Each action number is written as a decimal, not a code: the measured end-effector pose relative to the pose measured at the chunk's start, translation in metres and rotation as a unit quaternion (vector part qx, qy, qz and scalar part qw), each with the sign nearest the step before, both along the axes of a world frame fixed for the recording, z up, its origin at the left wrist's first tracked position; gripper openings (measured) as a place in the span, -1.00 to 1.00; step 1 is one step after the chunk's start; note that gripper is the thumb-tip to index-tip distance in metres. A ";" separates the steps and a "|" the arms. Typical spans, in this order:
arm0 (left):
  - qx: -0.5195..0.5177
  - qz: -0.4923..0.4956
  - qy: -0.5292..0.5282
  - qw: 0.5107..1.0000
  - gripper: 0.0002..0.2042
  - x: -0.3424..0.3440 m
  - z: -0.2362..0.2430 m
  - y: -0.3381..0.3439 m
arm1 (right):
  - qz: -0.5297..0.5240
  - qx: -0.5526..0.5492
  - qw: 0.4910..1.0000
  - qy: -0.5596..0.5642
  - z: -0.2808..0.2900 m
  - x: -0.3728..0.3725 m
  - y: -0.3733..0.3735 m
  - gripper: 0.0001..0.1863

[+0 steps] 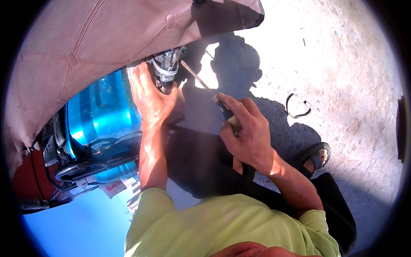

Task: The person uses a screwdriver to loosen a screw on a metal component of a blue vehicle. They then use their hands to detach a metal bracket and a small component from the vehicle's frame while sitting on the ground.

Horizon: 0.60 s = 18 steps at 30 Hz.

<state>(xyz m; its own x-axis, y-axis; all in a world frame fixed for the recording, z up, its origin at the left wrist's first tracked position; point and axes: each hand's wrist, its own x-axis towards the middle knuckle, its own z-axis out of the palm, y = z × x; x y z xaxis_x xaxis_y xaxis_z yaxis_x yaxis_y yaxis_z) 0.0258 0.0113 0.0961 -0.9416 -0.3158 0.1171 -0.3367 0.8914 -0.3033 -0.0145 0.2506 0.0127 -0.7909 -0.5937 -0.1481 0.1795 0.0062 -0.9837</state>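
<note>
Item 1. Screwdriver-like tool (221, 106), slim brownish shaft, handle dark and yellowish; located from the centre to the upper centre of the frame. Right hand (248, 132) clenched round the handle, forefinger laid along it, thumb opposite.

Item 2. Banded part (166, 68), black and clear-looking, ringed by a pale band; upper centre of the frame, just below the edge of a pinkish-brown quilted cover (107, 36). Left hand (153, 100) grasping it about the lower end, thumb on the right side, fingers on the left; some of the hold is hidden.

Handling note (judgement). Best done with the left hand bracing the banded part against any twist, the shaft in line with whatever it meets, pressure light and even, and the left thumb clear of the tip should it slip.

Orientation. Tool: long axis diagonal, handle toward lower right, tip toward upper left, ending just beside the right side of the banded part; contact cannot be told. Banded part: long axis near upright in the frame, upper end leaning slightly right, narrow end downward.

Surroundings. Glossy blue panel (105, 111), left of the left hand. Black curved strip (298, 115), on the pale ground (359, 85), right of centre.
</note>
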 end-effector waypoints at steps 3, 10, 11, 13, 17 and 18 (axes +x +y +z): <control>0.002 0.002 0.002 1.000 -0.08 -0.001 0.000 0.001 | -0.002 0.008 1.000 0.018 0.002 0.003 -0.001 -0.40; 0.001 0.014 -0.004 1.000 -0.09 -0.002 -0.001 0.004 | 0.016 0.001 1.000 -0.022 0.001 0.004 0.000 -0.40; 0.000 0.016 -0.005 1.000 -0.09 -0.002 -0.001 0.005 | 0.018 -0.005 0.999 -0.030 0.001 0.003 0.001 -0.40; 0.002 0.016 -0.004 1.000 -0.09 -0.001 0.000 0.004 | 0.021 -0.017 0.999 -0.045 0.001 0.002 0.002 -0.40; -0.005 0.018 -0.006 1.000 -0.09 -0.003 0.000 0.006 | 0.019 -0.023 0.998 -0.050 0.001 0.002 0.001 -0.40; -0.003 0.017 -0.005 1.000 -0.09 -0.003 -0.001 0.005 | 0.017 -0.024 0.998 -0.048 0.000 0.002 0.001 -0.40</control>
<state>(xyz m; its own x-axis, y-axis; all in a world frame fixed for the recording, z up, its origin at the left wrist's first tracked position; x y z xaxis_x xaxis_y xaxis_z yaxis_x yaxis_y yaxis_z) 0.0231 0.0165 0.0953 -0.9315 -0.3469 0.1092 -0.3634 0.8776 -0.3125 -0.0123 0.2513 0.0122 -0.7534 -0.6287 -0.1928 0.2729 -0.0321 -0.9615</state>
